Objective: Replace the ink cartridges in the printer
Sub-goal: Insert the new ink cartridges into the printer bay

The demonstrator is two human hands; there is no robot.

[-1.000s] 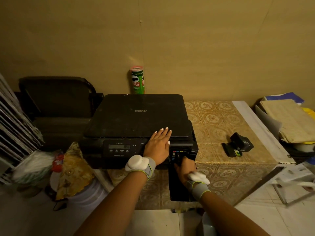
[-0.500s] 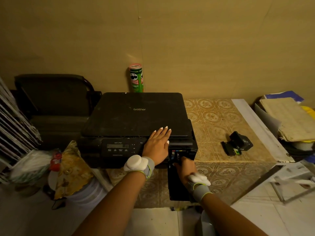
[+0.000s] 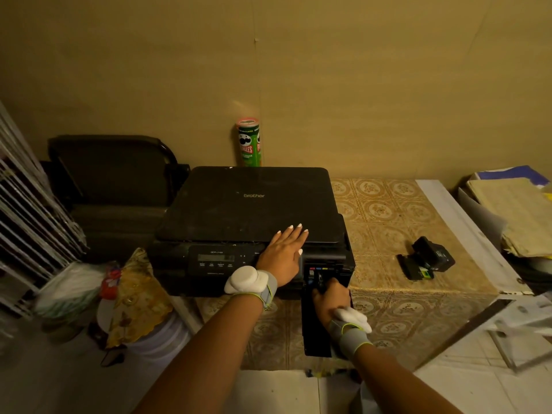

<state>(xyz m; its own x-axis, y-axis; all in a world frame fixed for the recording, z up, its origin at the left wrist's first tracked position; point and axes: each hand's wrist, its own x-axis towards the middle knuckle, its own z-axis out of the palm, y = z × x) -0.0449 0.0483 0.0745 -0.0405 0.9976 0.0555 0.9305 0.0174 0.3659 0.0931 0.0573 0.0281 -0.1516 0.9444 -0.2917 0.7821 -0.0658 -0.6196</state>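
Left hand (image 3: 283, 255) flat, bracing the Brother printer (image 3: 251, 222); right hand (image 3: 330, 297) reaches into the open cartridge bay (image 3: 321, 273), grip hidden. Best seated straight, pressed until latched.

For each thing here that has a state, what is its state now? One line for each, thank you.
printer: scanner lid closed, display unlit
cartridge door: open, hanging down at the front right
left hand: flat on the printer, fingers straight
right hand: reaching into the cartridge bay; grip hidden
loose cartridges: out of the printer, lying on the table
Pringles can: upright, lid on
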